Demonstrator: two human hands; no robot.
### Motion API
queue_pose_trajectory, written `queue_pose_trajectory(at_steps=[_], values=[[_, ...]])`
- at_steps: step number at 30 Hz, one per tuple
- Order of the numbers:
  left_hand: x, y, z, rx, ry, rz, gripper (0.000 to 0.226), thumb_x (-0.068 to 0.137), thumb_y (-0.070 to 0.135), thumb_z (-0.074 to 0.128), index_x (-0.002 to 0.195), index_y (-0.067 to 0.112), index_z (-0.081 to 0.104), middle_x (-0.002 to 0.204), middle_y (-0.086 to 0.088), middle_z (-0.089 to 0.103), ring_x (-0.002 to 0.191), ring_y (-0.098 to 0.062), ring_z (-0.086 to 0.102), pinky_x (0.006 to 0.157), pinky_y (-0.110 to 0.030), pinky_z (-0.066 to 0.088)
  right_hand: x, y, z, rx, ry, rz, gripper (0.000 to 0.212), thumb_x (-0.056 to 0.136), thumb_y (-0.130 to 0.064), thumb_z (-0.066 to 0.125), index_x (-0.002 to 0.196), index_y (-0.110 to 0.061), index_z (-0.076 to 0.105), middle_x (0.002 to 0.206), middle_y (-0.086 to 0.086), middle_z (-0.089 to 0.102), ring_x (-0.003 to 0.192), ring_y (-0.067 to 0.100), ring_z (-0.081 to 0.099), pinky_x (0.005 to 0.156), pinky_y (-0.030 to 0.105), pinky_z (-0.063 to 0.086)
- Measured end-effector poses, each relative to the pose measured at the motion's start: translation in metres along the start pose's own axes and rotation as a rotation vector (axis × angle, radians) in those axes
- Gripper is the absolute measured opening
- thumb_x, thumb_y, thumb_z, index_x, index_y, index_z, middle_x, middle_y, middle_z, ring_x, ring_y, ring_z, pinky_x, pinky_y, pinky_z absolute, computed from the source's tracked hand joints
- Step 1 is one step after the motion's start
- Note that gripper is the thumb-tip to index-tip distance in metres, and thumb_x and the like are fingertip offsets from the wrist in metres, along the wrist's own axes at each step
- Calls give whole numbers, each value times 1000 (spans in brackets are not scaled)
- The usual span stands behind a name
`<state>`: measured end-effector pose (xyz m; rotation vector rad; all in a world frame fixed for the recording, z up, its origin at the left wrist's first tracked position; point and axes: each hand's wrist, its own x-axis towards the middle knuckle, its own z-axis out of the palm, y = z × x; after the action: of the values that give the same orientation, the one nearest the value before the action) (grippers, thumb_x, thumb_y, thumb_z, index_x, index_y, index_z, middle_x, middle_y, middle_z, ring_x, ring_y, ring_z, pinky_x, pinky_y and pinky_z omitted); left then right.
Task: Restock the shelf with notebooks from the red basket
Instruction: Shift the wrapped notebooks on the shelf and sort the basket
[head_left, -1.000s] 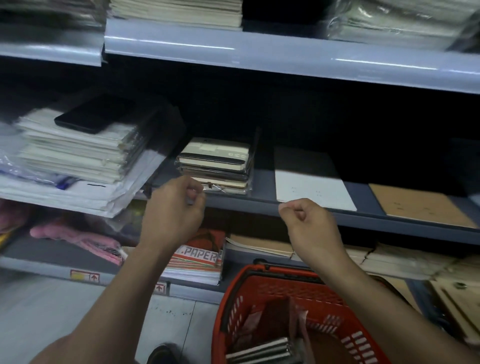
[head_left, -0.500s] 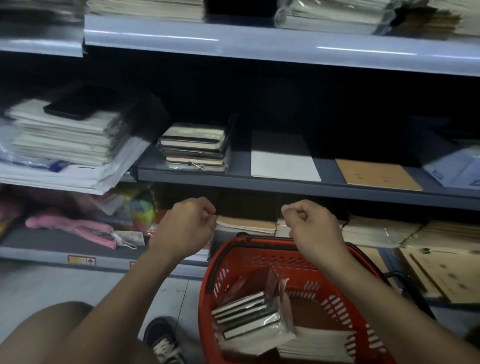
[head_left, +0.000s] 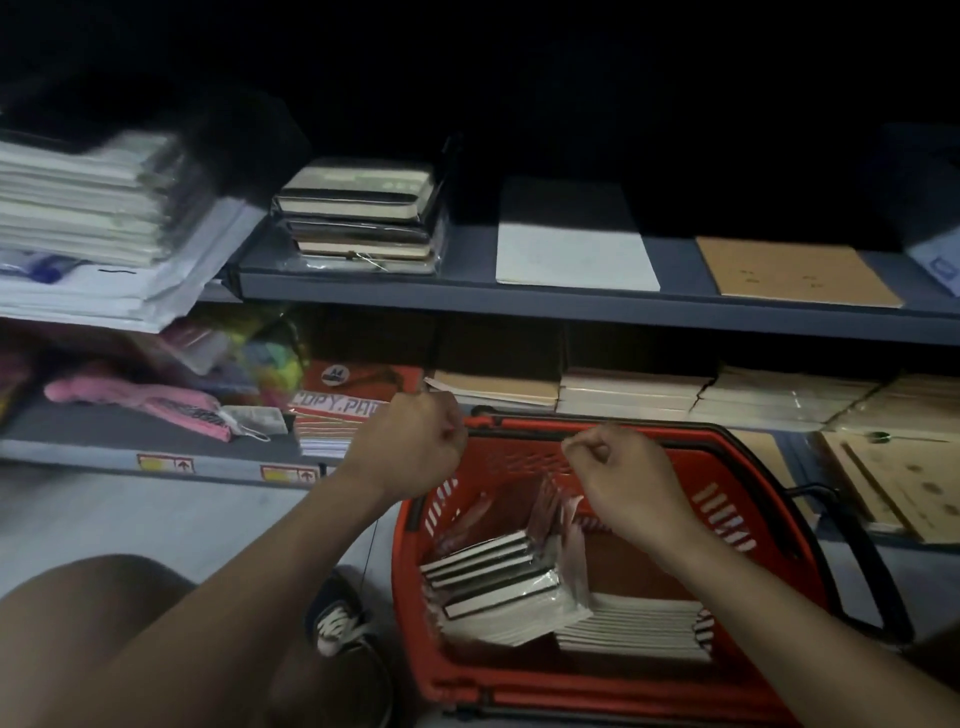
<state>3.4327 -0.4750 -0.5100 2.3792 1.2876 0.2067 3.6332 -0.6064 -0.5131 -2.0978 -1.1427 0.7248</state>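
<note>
The red basket (head_left: 748, 499) is slotted moulded plastic with a black handle, and it stands on the pale floor (head_left: 156, 519) in front of the shelving. Inside it lie the notebooks (head_left: 498, 587): a tilted bundle with dark covers and white page edges, wrapped in glossy film, leaning on a flat stack of white-edged ones at the right.

Both hands hover over the basket's far rim, apart from each other. The left hand (head_left: 415, 449) is curled into a loose fist with nothing seen in it; the right hand (head_left: 623, 475) is likewise curled, finger and thumb pinched together, holding nothing visible.

Above, the grey metal shelf (head_left: 571, 306) has a straight front lip. On it sit a small stack of dark-covered notebooks (head_left: 363, 218) at the left, a flat white pad (head_left: 571, 254) and a flat brown kraft pad (head_left: 795, 270), with bare room between them. Thick piles of white paper (head_left: 88, 208) crowd the neighbouring bay at the left. The lower shelf carries kraft-covered stacks (head_left: 623, 395), copy paper (head_left: 332, 410) and a pink pouch (head_left: 140, 400).
</note>
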Motion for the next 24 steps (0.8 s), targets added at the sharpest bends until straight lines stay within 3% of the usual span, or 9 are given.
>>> queue_pose_trajectory(at_steps=[4,7,8,10,14,16,19,24], values=[[5,2,26,-85,-176,-57,17,93,16,56,88,18,72,79,3,72,69,-11,65,58,-23,47,9,18,21,-40,-136,83,23,100,-40,62,99,-22,76,80,-3,77,76,17,73,76,36,59],[7,4,41,-132,-294,-111,21,93,18,54,94,12,74,91,-4,75,83,-21,70,74,-32,56,13,31,39,-107,-250,142,24,100,-45,60,102,-25,74,90,-7,77,81,9,72,74,27,57],[7,5,46,-150,-338,-132,22,95,20,54,98,10,74,96,-5,75,88,-23,70,78,-32,56,13,32,44,-115,-288,166,24,100,-47,60,102,-27,72,88,-10,76,77,6,72,69,24,55],[7,6,59,-162,-435,-195,29,100,28,51,108,9,72,105,-7,73,100,-24,68,86,-29,53,13,36,56,-118,-324,200,27,98,-55,59,99,-30,68,85,-12,75,76,7,73,73,26,57],[8,2,86,-173,-566,-371,46,104,43,42,136,14,58,140,-14,59,128,-30,56,107,-34,44,14,36,73,-153,-335,246,41,93,-64,59,114,-29,61,109,-10,73,101,16,71,90,32,55],[8,3,94,-153,-633,-387,52,106,42,37,151,17,43,156,-16,42,142,-32,42,113,-34,35,15,33,76,-171,-340,259,44,92,-61,62,121,-28,57,117,-10,70,111,17,67,88,27,50],[9,8,102,-198,-658,-443,55,105,40,36,157,23,33,163,-11,31,149,-28,31,117,-31,27,17,33,75,-129,-340,305,28,91,-46,70,103,-31,50,99,-13,67,93,12,65,73,23,47],[16,9,110,-291,-624,-636,62,95,47,45,151,21,44,155,-10,45,141,-29,43,110,-33,36,20,39,80,54,-329,444,35,72,-46,71,101,-27,68,90,-10,75,83,12,72,80,40,62]])
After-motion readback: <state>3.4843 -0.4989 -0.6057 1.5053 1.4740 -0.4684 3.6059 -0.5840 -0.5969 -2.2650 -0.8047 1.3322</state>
